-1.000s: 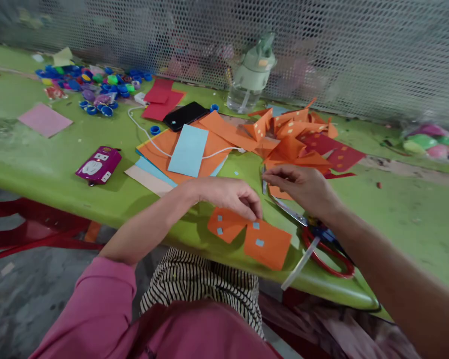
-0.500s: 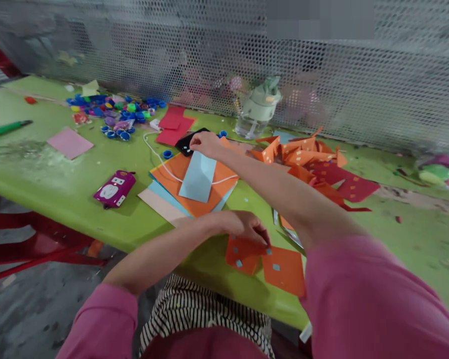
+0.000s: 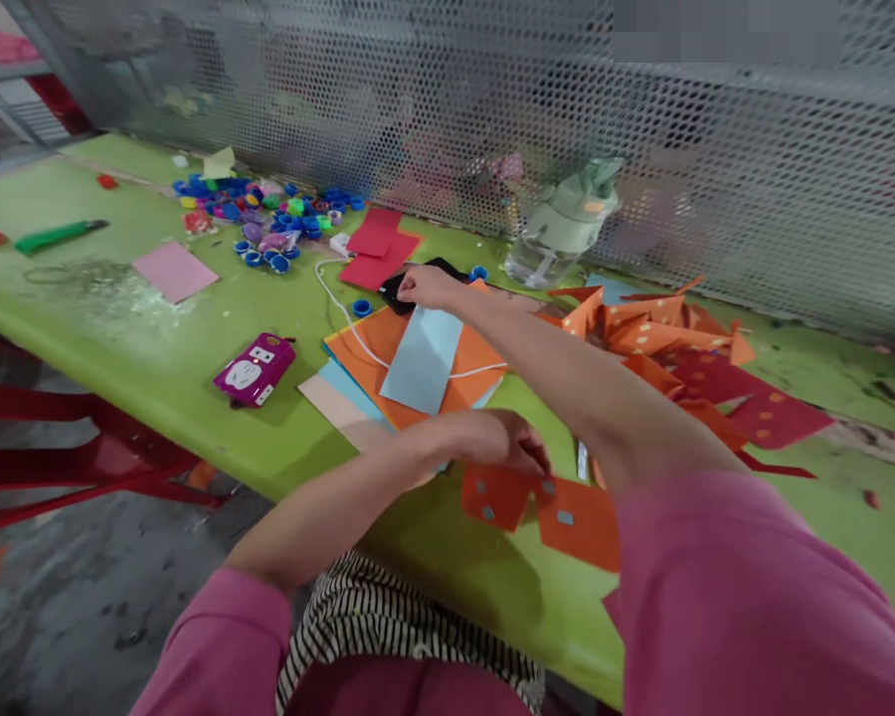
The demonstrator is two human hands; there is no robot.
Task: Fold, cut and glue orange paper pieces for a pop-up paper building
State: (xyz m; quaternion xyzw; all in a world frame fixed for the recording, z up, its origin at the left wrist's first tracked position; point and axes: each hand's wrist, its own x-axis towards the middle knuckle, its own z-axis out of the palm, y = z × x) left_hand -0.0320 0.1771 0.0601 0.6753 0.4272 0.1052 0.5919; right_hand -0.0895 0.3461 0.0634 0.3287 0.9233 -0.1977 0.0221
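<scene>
My left hand (image 3: 508, 444) is closed on the upper edge of an orange paper (image 3: 580, 532) bearing small pale blue squares, near the table's front edge. A notch parts that paper from an orange piece on its left; whether they join under my fingers is hidden. My right hand (image 3: 427, 287) reaches across to a flat black object (image 3: 392, 295), perhaps a phone, its fingertips pinched together at the surface. Anything between them is too small to make out. Just below lies a light blue paper strip (image 3: 423, 363) on a stack of orange paper (image 3: 358, 348) and other coloured sheets.
A clear bottle with a pale green lid (image 3: 567, 214) stands by the perforated metal panel. Folded orange paper shapes (image 3: 663, 328) lie right. A purple device (image 3: 256, 370), white cable (image 3: 335, 298), pink paper (image 3: 175, 271), green cutter (image 3: 60, 236) and many blue caps (image 3: 268, 214) are left.
The view has swung left, so the table's things sit further right. My right fingertips now cover more of the small pale bits on the black object. My left hand keeps its grip.
</scene>
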